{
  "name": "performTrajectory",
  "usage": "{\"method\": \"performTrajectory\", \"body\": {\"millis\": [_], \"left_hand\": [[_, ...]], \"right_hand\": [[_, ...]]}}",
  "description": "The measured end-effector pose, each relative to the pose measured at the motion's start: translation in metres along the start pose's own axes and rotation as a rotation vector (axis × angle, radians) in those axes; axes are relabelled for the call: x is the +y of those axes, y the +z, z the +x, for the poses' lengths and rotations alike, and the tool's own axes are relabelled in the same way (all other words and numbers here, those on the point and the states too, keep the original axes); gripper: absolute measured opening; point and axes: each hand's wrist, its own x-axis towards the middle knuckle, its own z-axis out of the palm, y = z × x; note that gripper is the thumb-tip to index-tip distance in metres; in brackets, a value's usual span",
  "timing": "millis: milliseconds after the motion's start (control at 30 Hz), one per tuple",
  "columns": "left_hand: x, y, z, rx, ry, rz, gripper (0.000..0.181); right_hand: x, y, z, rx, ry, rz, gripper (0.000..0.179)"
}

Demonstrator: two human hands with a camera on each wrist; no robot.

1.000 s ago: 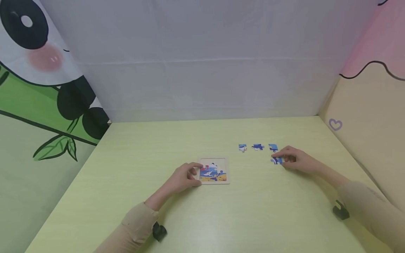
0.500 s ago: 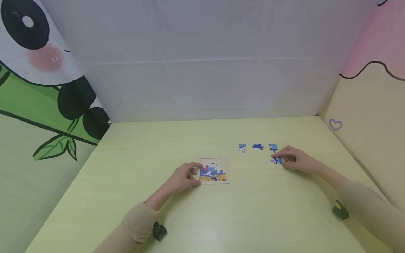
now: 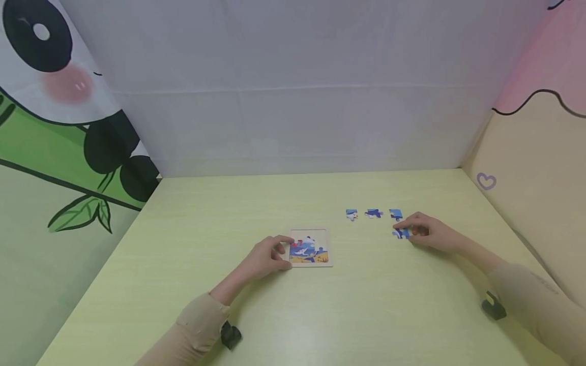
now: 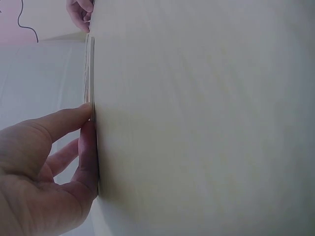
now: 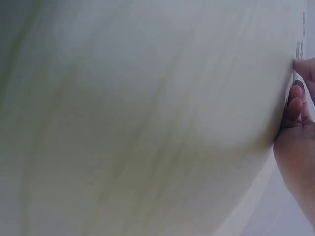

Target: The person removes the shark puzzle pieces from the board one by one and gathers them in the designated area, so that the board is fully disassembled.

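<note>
A square wooden puzzle tray [image 3: 330, 249], partly filled with a sea picture, lies flat on the table. My left hand [image 3: 264, 258] grips its left side, thumb at the near corner and index finger higher up the edge. In the left wrist view the tray [image 4: 91, 73] appears edge-on beside the thumb and fingers. To the right, my right hand [image 3: 428, 231] holds a blue-and-white jigsaw piece [image 3: 400, 233] on the table between thumb and index finger. Just behind it is a blue corner piece [image 3: 396, 214]. In the right wrist view the fingers partly hide the held piece.
Two more loose jigsaw pieces lie in the back row: one with a white figure [image 3: 351, 214] and a dark blue one [image 3: 373, 213]. A pale wall [image 3: 293, 127] closes off the table's back edge, and printed panels stand at both sides.
</note>
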Motion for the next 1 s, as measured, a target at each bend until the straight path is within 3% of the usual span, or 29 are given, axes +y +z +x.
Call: {"method": "performTrajectory", "body": {"millis": [233,367,633,800,1000], "left_hand": [[0.001,0.000,0.000,0.005,0.000,0.009,0.057],[0.001,0.001,-0.001,0.004,-0.008,0.000,0.057],[0.003,0.001,-0.004,0.007,-0.006,-0.004,0.057],[0.002,0.001,-0.004,0.007,0.002,-0.003,0.056],[0.003,-0.001,-0.004,0.004,0.001,-0.005,0.057]], "right_hand": [[-0.001,-0.001,0.000,0.004,-0.001,0.011,0.036],[-0.003,-0.002,-0.001,0.005,0.044,0.018,0.039],[-0.021,-0.007,0.000,-0.003,0.102,-0.068,0.052],[-0.038,-0.006,0.009,0.027,0.107,-0.153,0.052],[-0.055,0.007,0.027,0.049,0.099,-0.150,0.051]]}}
